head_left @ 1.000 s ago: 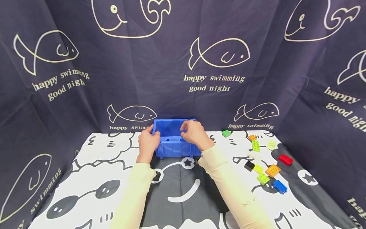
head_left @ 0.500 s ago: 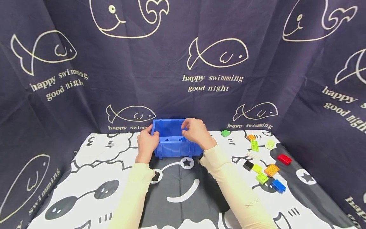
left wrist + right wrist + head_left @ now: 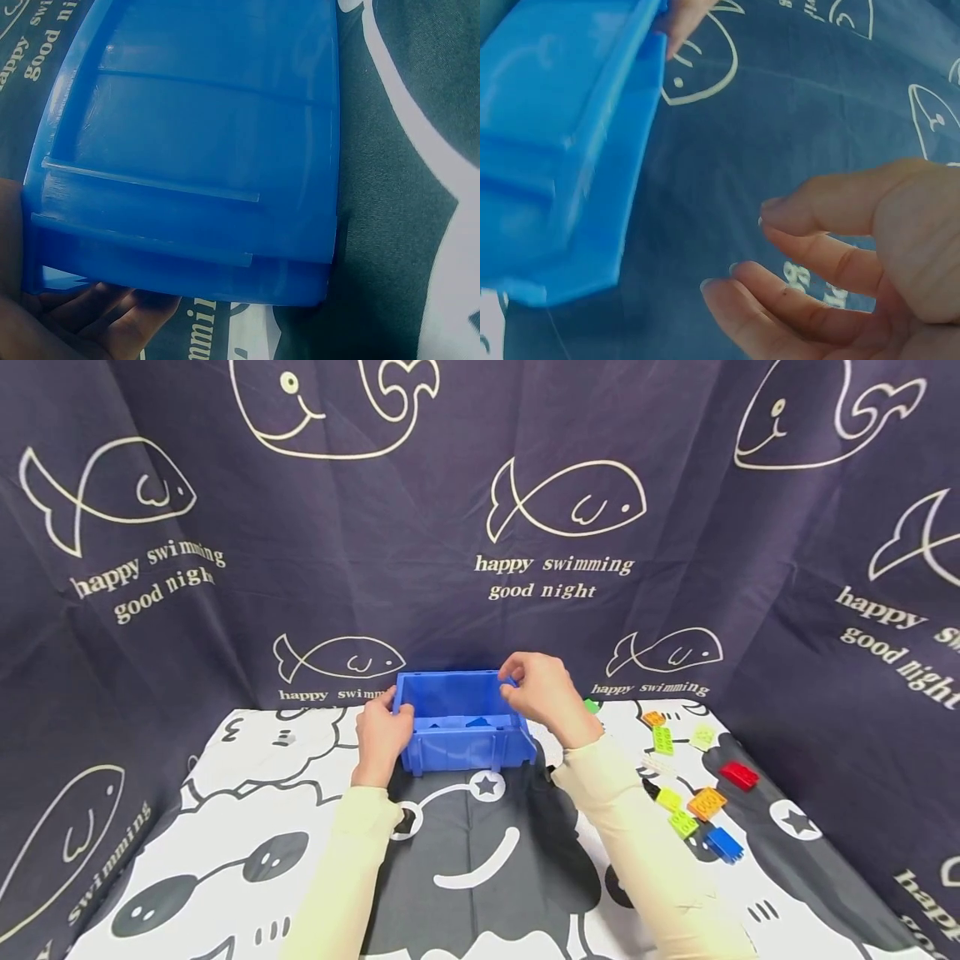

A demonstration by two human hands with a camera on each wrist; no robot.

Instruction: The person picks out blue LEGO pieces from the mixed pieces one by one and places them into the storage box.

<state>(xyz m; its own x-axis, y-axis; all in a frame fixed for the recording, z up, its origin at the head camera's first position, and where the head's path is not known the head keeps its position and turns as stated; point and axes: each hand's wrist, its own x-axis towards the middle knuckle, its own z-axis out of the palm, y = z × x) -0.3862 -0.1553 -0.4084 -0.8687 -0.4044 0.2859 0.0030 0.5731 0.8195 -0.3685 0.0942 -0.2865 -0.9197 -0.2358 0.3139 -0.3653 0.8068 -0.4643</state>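
A blue plastic bin (image 3: pixel 465 748) stands at the back of the cloth, its front toward me. My left hand (image 3: pixel 382 735) grips its left wall, thumb at the rim and fingers around the outside; the left wrist view shows those fingers (image 3: pixel 127 322) beside the blue wall. Small dark blue pieces (image 3: pixel 477 722) show inside the bin, too little visible to tell their kind. Over the bin's right edge hovers my right hand (image 3: pixel 546 693), its fingers loosely bent. In the right wrist view the right hand (image 3: pixel 840 262) holds nothing, apart from the bin (image 3: pixel 555 90).
To the right lie several toy bricks, among them a red brick (image 3: pixel 739 775), an orange brick (image 3: pixel 707 804), a blue brick (image 3: pixel 724 844) and lime bricks (image 3: pixel 682 823). A green brick (image 3: pixel 592 705) is partly behind my right hand. A dark curtain (image 3: pixel 450 610) hangs behind the bin.
My right hand has risen from over the bin's opening and moved right to its right edge, uncovering more of the inside. The left hand still grips the bin's left wall.
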